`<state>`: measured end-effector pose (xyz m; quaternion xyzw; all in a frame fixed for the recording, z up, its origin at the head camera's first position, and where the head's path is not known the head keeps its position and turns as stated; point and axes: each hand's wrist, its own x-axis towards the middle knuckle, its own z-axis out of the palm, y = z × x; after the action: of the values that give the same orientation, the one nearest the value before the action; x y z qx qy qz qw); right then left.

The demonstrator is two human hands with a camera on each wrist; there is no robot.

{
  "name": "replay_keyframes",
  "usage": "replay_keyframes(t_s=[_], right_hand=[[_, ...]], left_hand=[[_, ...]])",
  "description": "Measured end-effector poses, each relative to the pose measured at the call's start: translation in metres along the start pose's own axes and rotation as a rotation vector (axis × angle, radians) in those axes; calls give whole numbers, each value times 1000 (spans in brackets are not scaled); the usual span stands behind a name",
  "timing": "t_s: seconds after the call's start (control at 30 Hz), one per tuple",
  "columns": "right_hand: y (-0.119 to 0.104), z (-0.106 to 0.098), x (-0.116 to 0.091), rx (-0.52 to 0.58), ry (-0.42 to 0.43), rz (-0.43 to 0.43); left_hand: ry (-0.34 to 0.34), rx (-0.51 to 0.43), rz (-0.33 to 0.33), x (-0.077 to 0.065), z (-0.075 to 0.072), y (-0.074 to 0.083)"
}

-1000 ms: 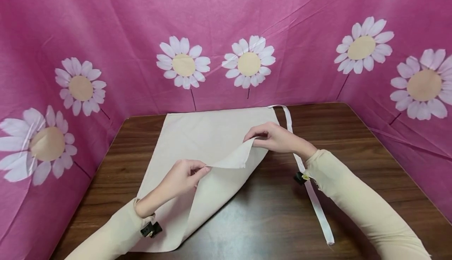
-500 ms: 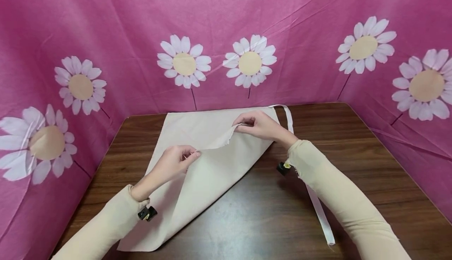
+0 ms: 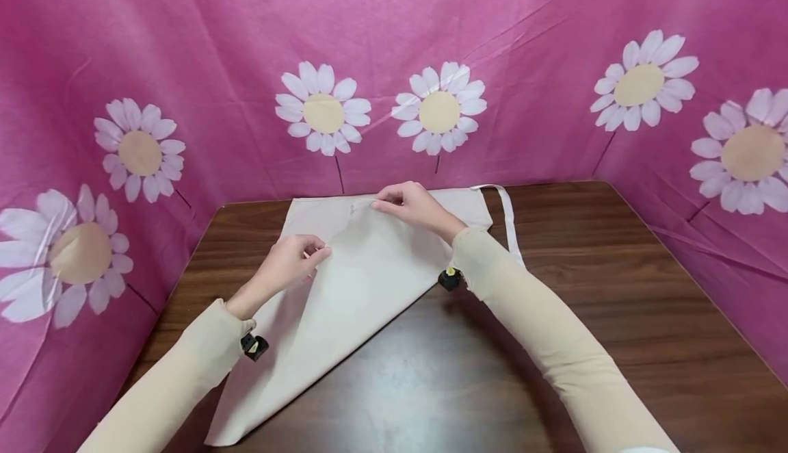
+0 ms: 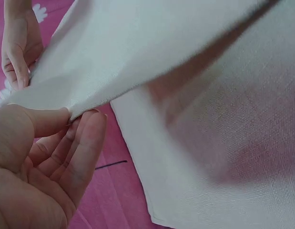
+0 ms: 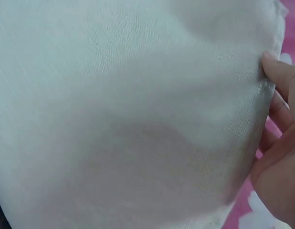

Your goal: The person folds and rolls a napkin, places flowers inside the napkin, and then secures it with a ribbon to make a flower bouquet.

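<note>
A large cream-coloured flat cloth, woven and thin-edged [image 3: 345, 316], lies on the dark brown wood-grain tabletop [image 3: 622, 268], left of its middle, its near-right portion lifted and turned back over the rest. Compared with 1 second ago, the hands sit farther from the body, and the right hand [image 3: 414, 206] is also farther left, close to the cloth's far edge; the turned-back flap now covers more of the layer beneath, and the near end has narrowed from a broad edge to a tip. I judge that the diagonal fold is well advanced but not yet laid flat, since the flap's edge is held up. The left hand [image 3: 289, 261] pinches that edge between thumb and fingertips, as the left wrist view shows; the right hand pinches it too, thumb on the face and fingers behind. The 2 hands are apart, with cloth between them. The cloth's long axis runs diagonally, its narrow tip pointing toward the person and to the left, its wide end away along the backdrop; the straight crease follows the same slant. From its far-right corner a narrow white fabric strap [image 3: 509, 227] curves down to the right sleeve [image 3: 542, 330], which hides the remainder. A pink daisy-print fabric backdrop [image 3: 215, 97] stands behind.
</note>
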<state>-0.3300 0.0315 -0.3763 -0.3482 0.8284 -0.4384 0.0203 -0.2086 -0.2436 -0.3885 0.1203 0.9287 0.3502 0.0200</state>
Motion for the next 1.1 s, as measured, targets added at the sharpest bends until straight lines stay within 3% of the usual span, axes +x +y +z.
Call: replay_keyframes(t_s=[0.33, 0.63, 0.9, 1.1], right_hand=[[15, 36, 34, -97, 27, 107], [38, 63, 54, -82, -39, 222], [52, 77, 64, -193, -115, 266], [44, 81, 88, -194, -89, 281]], left_hand=[[-38, -6, -36, 7, -2, -25], [-106, -124, -237, 16, -3, -41], [-125, -71, -276, 20, 6, -50], [-84, -31, -296, 19, -7, -54]])
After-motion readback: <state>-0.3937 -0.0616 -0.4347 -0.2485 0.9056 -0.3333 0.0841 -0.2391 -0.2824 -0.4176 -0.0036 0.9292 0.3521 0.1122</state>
